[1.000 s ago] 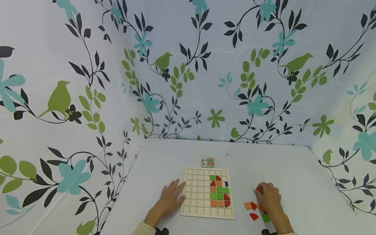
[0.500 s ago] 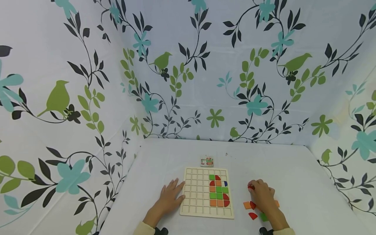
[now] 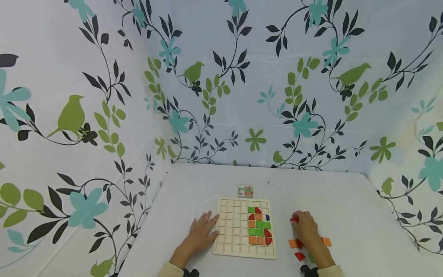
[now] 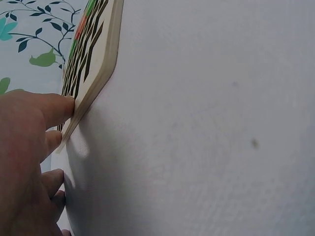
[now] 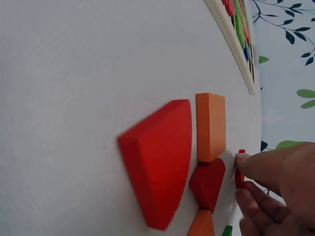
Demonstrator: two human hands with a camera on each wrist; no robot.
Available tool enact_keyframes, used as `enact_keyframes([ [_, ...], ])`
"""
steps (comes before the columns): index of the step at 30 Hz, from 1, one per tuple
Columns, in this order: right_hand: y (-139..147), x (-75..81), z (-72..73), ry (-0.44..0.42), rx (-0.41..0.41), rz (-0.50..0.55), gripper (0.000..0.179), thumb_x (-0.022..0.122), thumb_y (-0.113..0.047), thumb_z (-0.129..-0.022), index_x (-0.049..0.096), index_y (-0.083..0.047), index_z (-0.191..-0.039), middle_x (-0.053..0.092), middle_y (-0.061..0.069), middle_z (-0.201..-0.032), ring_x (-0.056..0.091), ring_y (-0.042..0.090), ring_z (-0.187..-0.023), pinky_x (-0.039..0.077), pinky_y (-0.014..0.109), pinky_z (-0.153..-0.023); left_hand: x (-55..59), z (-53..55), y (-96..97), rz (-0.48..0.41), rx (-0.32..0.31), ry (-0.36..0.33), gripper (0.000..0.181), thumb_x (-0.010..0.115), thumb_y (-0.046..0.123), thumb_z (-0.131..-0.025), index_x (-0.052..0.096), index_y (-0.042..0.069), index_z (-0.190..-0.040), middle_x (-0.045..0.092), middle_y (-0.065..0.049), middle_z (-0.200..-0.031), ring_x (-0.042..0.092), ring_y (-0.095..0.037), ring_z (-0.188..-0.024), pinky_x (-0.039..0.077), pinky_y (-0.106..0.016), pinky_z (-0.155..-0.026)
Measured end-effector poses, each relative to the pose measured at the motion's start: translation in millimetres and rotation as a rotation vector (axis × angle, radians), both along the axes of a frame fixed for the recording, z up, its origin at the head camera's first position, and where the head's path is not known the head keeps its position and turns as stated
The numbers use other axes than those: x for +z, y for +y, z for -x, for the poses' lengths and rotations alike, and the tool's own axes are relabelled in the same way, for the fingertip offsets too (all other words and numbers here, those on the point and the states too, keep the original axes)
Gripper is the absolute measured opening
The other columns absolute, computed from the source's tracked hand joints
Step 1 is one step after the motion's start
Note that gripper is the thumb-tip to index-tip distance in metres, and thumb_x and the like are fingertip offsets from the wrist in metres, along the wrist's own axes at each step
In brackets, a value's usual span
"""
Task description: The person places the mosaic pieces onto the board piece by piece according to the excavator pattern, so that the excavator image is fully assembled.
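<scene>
My right hand (image 3: 307, 230) pinches a red quarter-circle piece (image 5: 239, 178) between thumb and fingers, just above the white table right of the board. Under and around that forearm lie loose pieces: an orange square (image 3: 292, 244), a red quarter-circle (image 3: 299, 256), an orange piece (image 3: 326, 242) and a partly hidden green one (image 3: 311, 259). My left hand (image 3: 199, 239) rests at the left edge of the wooden grid board (image 3: 231, 227), fingers spread, thumb and fingertips touching its rim. Green, orange and red pieces plus a blue one (image 3: 267, 217) sit in the board's right-hand cells.
Behind the board lies a small card (image 3: 245, 191) with a coloured pattern. The white table (image 3: 194, 181) meets a hanging cloth (image 3: 221, 127) printed with leaves and birds at the back and sides.
My right hand has moved left toward the board, carrying the red quarter-circle piece. An orange piece on the right has come out from behind it. My left hand stays put.
</scene>
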State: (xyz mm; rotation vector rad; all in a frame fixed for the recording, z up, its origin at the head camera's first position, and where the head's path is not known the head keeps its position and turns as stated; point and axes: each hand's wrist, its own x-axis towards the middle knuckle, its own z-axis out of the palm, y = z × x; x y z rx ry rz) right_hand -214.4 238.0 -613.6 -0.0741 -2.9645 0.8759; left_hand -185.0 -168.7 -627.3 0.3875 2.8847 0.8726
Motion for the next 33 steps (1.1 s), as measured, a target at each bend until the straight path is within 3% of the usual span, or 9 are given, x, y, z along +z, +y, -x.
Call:
enact_keyframes([
  [5, 4, -4.2, 2.3, 0.019, 0.03, -0.013, 0.023, 0.072, -0.005, -0.098, 0.068, 0.003, -0.12, 0.062, 0.025, -0.116, 0.063, 0.036, -0.103, 0.057, 0.06, -0.095, -3.5, 0.5, 0.5, -0.005, -0.005, 0.022, 0.061, 0.063, 0.036, -0.104, 0.048, 0.015, -0.159, 0.034, -0.024, -0.169, 0.026, -0.051, -0.156, 0.012, -0.079, -0.121],
  [13, 4, -8.2, 5.4, 0.029, 0.007, -0.063, 0.024, 0.074, -0.009, -0.097, 0.068, -0.001, -0.119, 0.063, 0.025, -0.114, 0.061, 0.041, -0.104, 0.053, 0.059, -0.081, -10.8, 2.0, -0.1, -0.014, 0.001, 0.032, 0.063, 0.063, 0.04, -0.103, 0.048, 0.017, -0.16, 0.034, -0.023, -0.169, 0.026, -0.05, -0.157, 0.011, -0.078, -0.122],
  [23, 2, -8.1, 5.0, 0.015, 0.008, -0.031, 0.027, 0.071, -0.007, -0.099, 0.066, 0.003, -0.124, 0.061, 0.03, -0.121, 0.059, 0.046, -0.112, 0.051, 0.062, -0.087, 2.2, -2.4, 1.3, -0.017, -0.013, 0.017, 0.062, 0.063, 0.036, -0.104, 0.048, 0.012, -0.159, 0.034, -0.027, -0.168, 0.025, -0.053, -0.155, 0.011, -0.079, -0.12],
  [33, -3, -4.7, 6.2, 0.025, 0.017, -0.029, 0.026, 0.071, -0.005, -0.099, 0.067, 0.003, -0.123, 0.061, 0.029, -0.119, 0.059, 0.044, -0.109, 0.052, 0.064, -0.091, 5.1, -3.9, 1.2, -0.026, -0.018, 0.014, 0.062, 0.064, 0.034, -0.104, 0.048, 0.011, -0.158, 0.034, -0.027, -0.167, 0.025, -0.054, -0.155, 0.011, -0.079, -0.12],
])
